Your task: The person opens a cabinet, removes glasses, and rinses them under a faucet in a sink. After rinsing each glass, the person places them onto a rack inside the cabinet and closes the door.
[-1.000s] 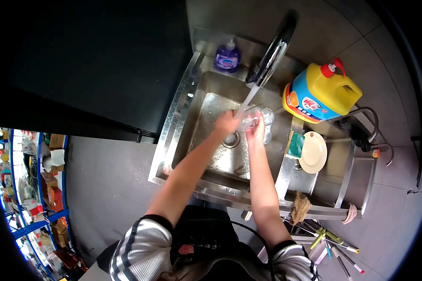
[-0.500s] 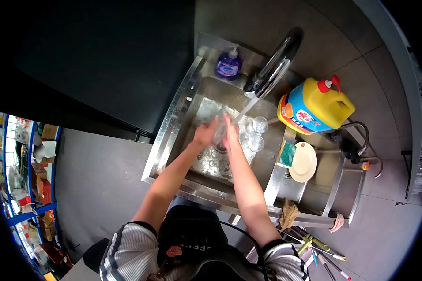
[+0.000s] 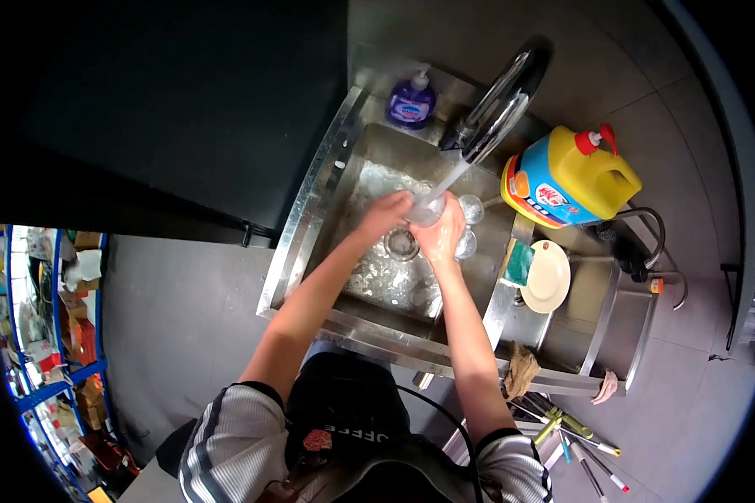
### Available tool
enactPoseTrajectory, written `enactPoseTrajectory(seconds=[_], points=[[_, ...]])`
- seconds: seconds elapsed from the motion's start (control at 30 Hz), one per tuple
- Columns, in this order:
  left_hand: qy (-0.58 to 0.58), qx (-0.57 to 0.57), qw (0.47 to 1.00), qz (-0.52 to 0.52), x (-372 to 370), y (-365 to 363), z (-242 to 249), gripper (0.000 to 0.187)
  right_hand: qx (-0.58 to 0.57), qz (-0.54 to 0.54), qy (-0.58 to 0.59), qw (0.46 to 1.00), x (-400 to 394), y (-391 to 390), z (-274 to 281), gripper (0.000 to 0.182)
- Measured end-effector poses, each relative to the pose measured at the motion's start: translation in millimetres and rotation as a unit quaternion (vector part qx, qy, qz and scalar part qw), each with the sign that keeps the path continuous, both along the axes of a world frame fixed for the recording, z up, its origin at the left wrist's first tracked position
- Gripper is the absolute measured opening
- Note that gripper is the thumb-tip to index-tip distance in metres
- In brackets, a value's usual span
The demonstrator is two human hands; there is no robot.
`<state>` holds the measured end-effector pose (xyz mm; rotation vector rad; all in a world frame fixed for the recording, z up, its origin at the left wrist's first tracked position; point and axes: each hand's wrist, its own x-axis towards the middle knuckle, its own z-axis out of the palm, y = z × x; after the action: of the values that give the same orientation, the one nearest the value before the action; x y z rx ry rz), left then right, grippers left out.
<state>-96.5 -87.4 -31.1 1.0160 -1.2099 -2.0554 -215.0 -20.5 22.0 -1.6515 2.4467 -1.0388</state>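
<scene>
Water runs from the chrome faucet (image 3: 499, 109) into a clear glass (image 3: 426, 211) held between both hands over the metal sink (image 3: 377, 314). My left hand (image 3: 386, 215) has its fingers against the glass's left side. My right hand (image 3: 441, 230) is wrapped round its right side. Two more clear glasses (image 3: 471, 210) (image 3: 466, 244) stand in the sink just right of my right hand, partly hidden by it. The round drain (image 3: 402, 243) lies below the hands.
A purple soap bottle (image 3: 411, 102) stands behind the sink. To the right are a large yellow detergent jug (image 3: 570, 178), a green sponge (image 3: 519, 264), a cream plate (image 3: 546, 277) and a brown cloth (image 3: 521, 372). A pink cloth (image 3: 605, 387) hangs at the front edge.
Both hands have moved right with the glass, now under the stream. The glass is tilted differently, and the drain is more visible. The view has shifted slightly.
</scene>
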Motion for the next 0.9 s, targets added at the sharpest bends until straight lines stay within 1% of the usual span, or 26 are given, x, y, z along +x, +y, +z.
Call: enactPoseTrajectory(seconds=[0.03,0.07,0.13,0.17,0.2,0.23,0.27,0.3,0.33,0.37,0.4,0.43,0.47,0.5,0.53,0.57,0.6,0.63,0.67,0.7,0.73,0.77,0.8,0.83,0.87,0.9], points=[[-0.080,-0.081,0.993,-0.043,-11.6,-7.4,5.6,0.039,0.020,0.000,-0.038,0.999,-2.3,4.2,9.6,0.074],[-0.159,-0.156,0.971,-0.086,-24.1,-12.0,10.2,0.038,0.094,-0.012,-0.075,0.993,-2.9,7.6,19.2,0.073],[-0.307,-0.298,0.887,-0.172,-41.0,-17.6,14.9,0.035,0.241,-0.042,-0.148,0.958,-1.9,17.6,33.4,0.071],[-0.316,-0.354,0.860,-0.188,-45.1,-22.3,16.1,0.033,0.258,-0.046,-0.157,0.952,-5.8,21.9,33.6,0.068],[-0.339,-0.383,0.826,-0.238,-50.2,-25.6,30.2,0.033,0.179,-0.002,-0.276,0.944,-12.2,27.5,21.2,0.068],[-0.360,-0.408,0.789,-0.287,-54.4,-26.8,56.6,0.033,0.099,0.042,-0.387,0.916,-19.8,35.3,-2.8,0.068],[-0.380,-0.431,0.747,-0.334,-57.1,-28.2,70.6,0.033,0.017,0.086,-0.491,0.866,-26.8,40.6,-21.6,0.069],[-0.279,-0.366,0.832,-0.309,-59.6,-30.6,45.5,0.034,-0.024,0.097,-0.481,0.871,-31.5,41.4,-30.0,0.072],[-0.174,-0.295,0.898,-0.275,-62.6,-34.9,0.9,0.036,-0.054,0.085,-0.488,0.867,-30.3,39.8,-26.6,0.072],[-0.065,-0.219,0.945,-0.235,-63.9,-38.4,-22.5,0.037,-0.085,0.075,-0.494,0.862,-26.5,35.9,-18.1,0.072],[0.019,-0.078,0.984,-0.161,-60.2,-31.7,-18.3,0.038,-0.116,0.064,-0.501,0.855,-23.7,31.7,-13.7,0.073],[0.102,0.065,0.989,-0.081,-52.9,-15.2,-9.9,0.039,-0.159,0.089,-0.503,0.845,-24.5,24.9,-30.4,0.075],[0.183,0.206,0.961,0.002,-46.1,0.7,-5.2,0.040,-0.166,0.081,-0.482,0.857,-16.2,21.4,-25.6,0.075],[0.244,0.289,0.924,0.061,-44.4,12.2,-13.4,0.041,-0.173,0.073,-0.460,0.868,-1.4,16.1,-13.4,0.075],[0.240,0.273,0.928,0.075,-43.8,13.4,-20.4,0.041,-0.180,0.064,-0.439,0.878,9.4,13.0,-7.1,0.075],[0.237,0.258,0.932,0.088,-42.2,14.4,-27.5,0.040,-0.146,0.028,-0.383,0.912,14.1,14.0,-16.1,0.079],[0.235,0.242,0.936,0.102,-40.3,14.1,-40.1,0.040,-0.155,0.018,-0.351,0.923,19.3,14.5,-18.3,0.081],[0.311,0.264,0.913,0.008,-37.6,7.0,-51.5,0.039,-0.163,0.011,-0.318,0.934,23.5,14.7,-19.2,0.083],[0.317,0.329,0.889,0.012,-35.2,10.1,-63.0,0.038,-0.171,0.005,-0.284,0.944,27.0,15.7,-19.8,0.085],[0.322,0.392,0.862,0.014,-27.1,18.3,-27.6,0.037,-0.146,0.049,-0.301,0.941,32.3,17.1,-4.8,0.085],[0.324,0.452,0.831,0.016,-20.9,21.5,-4.7,0.036,-0.128,0.079,-0.304,0.941,31.5,14.5,-6.3,0.087],[0.331,0.387,0.854,0.104,-37.6,17.3,-54.0,0.037,-0.109,0.107,-0.306,0.940,28.1,13.2,-9.4,0.088],[0.334,0.369,0.856,0.143,-37.0,15.1,-53.9,0.037,-0.089,0.135,-0.307,0.938,28.0,12.4,-3.4,0.090],[0.338,0.349,0.855,0.181,-37.4,12.9,-53.6,0.037,-0.089,0.155,-0.354,0.918,28.9,13.9,6.5,0.077],[0.342,0.330,0.853,0.216,-39.6,8.7,-53.0,0.036,-0.101,0.146,-0.308,0.935,24.8,19.7,12.0,0.070],[0.324,0.318,0.869,0.196,-41.7,-0.6,-56.1,0.037,-0.113,0.138,-0.259,0.949,15.2,28.5,16.5,0.064]])
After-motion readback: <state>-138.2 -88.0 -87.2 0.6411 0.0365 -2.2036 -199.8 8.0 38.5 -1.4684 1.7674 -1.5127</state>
